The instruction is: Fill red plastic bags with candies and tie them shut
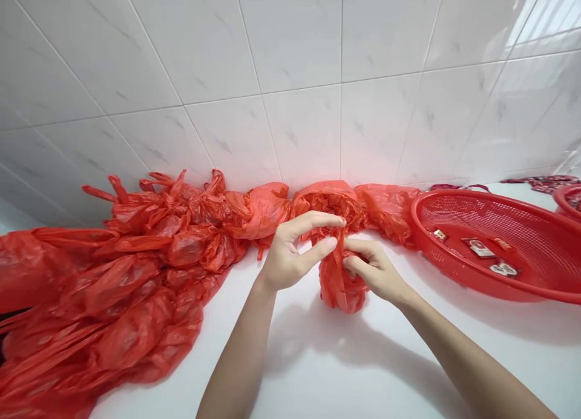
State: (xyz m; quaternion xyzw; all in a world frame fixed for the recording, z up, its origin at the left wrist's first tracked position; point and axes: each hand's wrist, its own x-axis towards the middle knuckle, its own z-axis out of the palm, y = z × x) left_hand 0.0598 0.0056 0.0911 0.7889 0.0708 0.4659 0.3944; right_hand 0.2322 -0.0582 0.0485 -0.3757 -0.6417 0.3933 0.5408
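A small red plastic bag [344,286] hangs from my two hands just above the white table, its top drawn up into a narrow strip. My left hand [299,246] is curved, with thumb and fingertips at the upper edge of that strip. On the other side, my right hand [373,266] pinches the bag's neck between thumb and bent fingers. What the bag contains is hidden by the crumpled plastic. Right behind my hands lies an open-mouthed red bag [327,195], touching others in a row along the wall.
A heap of knotted red bags [149,286] covers the left side. At the right stands a red mesh basket [454,267] with several small printed pieces [481,249] inside. Another red basket [569,198] shows at the right edge. The tiled wall [299,128] borders the white table [318,376].
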